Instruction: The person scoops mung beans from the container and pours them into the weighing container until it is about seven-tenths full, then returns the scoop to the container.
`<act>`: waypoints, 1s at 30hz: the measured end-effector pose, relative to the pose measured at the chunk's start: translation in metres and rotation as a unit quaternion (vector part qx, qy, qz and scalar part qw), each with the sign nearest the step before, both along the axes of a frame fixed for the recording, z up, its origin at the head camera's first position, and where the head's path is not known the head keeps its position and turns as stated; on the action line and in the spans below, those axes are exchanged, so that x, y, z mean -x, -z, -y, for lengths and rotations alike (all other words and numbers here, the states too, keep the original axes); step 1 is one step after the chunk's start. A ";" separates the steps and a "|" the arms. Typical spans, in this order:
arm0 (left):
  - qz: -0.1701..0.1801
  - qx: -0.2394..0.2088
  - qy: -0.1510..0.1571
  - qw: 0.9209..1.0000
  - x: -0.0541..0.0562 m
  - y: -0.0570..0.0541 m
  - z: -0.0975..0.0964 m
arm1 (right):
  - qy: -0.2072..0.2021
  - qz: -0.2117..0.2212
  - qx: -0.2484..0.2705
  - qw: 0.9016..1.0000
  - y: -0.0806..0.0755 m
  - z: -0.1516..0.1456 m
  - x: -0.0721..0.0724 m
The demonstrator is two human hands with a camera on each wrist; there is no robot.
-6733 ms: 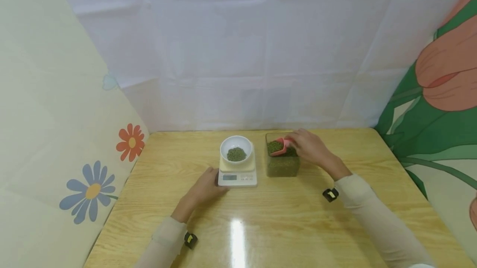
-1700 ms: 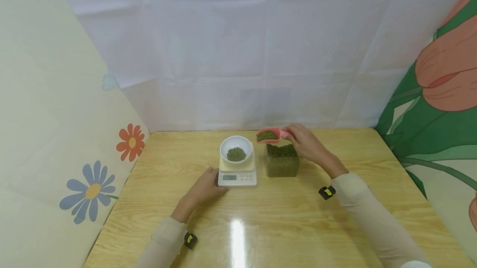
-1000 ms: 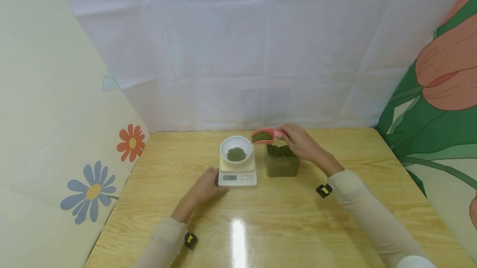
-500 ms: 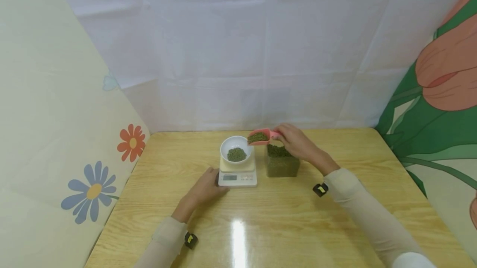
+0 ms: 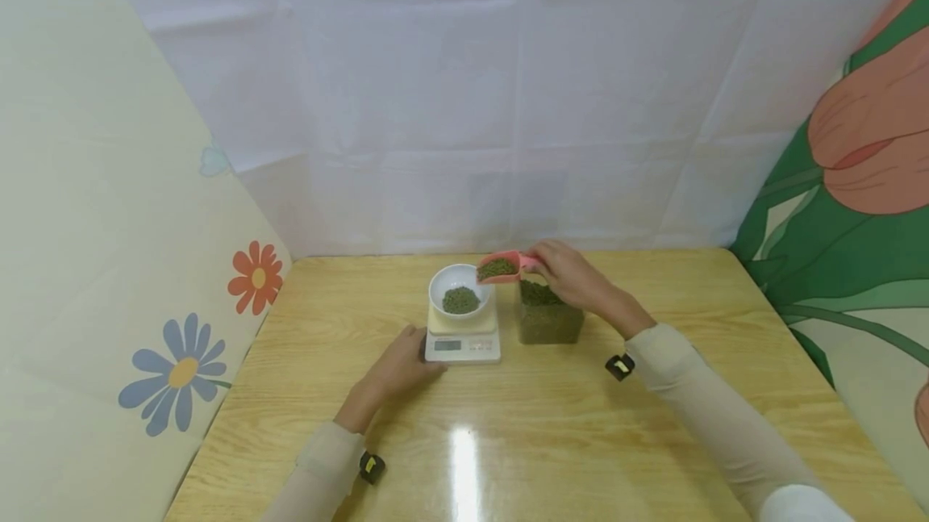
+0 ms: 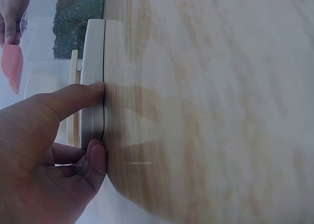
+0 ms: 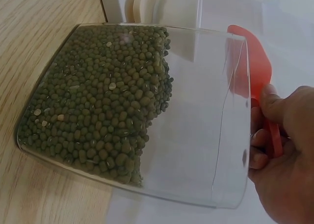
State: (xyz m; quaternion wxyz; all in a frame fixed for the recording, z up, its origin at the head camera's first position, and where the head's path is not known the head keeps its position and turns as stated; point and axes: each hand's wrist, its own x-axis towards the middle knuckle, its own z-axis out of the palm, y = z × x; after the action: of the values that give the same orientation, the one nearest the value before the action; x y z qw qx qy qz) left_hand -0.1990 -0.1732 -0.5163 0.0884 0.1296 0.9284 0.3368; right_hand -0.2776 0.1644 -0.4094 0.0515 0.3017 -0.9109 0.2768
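Observation:
My right hand (image 5: 573, 276) grips the handle of a pink-red scoop (image 7: 255, 60), which holds green mung beans (image 5: 497, 267). The scoop's front lip hangs over the right rim of a white bowl (image 5: 444, 284), where a small heap of beans lies. Under the bowl is a kitchen scale (image 5: 464, 350) with a small display, too blurred to read. At the scale's near left corner, my left hand (image 5: 399, 365) holds on, the thumb against one side and the fingers curled at the other in the left wrist view. A clear square container (image 5: 549, 327), partly full of beans, stands below my right hand.
Everything stands on a wooden table (image 5: 551, 425). A white sheet (image 5: 435, 102) hangs behind it, and flower-printed panels (image 5: 87, 223) rise on both sides. The container stands just right of the scale, with a narrow gap between them.
Earlier the scoop was down in the container. My right hand lifted it out full of beans and carried it left to the bowl's rim. My left hand has stayed at the scale.

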 end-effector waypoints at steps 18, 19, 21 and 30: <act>-0.007 0.003 0.005 1.000 0.001 0.002 0.000 | -0.014 -0.001 -0.020 1.000 -0.002 0.006 0.001; -0.007 0.003 0.005 1.000 0.001 0.002 0.000 | -0.014 -0.002 -0.023 1.000 -0.002 0.006 0.001; -0.007 0.003 0.005 1.000 0.001 0.001 0.000 | -0.015 -0.002 -0.026 1.000 -0.001 0.006 0.001; -0.007 -0.001 0.000 1.000 0.001 0.001 0.000 | -0.016 -0.008 -0.037 0.999 -0.002 0.009 0.000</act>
State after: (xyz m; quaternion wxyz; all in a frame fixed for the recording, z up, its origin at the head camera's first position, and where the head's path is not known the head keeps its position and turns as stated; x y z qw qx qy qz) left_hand -0.1996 -0.1734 -0.5174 0.0817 0.1322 0.9288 0.3364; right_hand -0.2781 0.1549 -0.4071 0.0431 0.3200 -0.9153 0.2410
